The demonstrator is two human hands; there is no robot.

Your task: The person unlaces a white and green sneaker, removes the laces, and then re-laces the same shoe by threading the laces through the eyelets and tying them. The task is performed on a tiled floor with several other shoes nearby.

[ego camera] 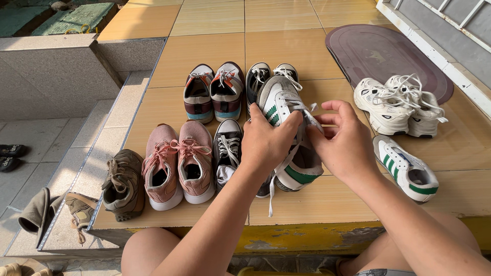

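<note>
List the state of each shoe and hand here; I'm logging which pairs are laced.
White sneaker with green stripes: lifted, held in both hands, lace end dangling.
Left hand: grip closed on the sneaker's side.
Right hand: fingers pinching the lace.
Matching white-green sneaker: on tiles, unlaced.
Pink knit sneakers: laced, side by side.

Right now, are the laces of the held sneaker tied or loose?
Loose: a lace end hangs free below the sneaker.

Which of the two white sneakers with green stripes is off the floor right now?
The white green-striped sneaker held up between the left hand and right hand. Its mate lies alone on the tiled ledge, right of the hands.
</note>
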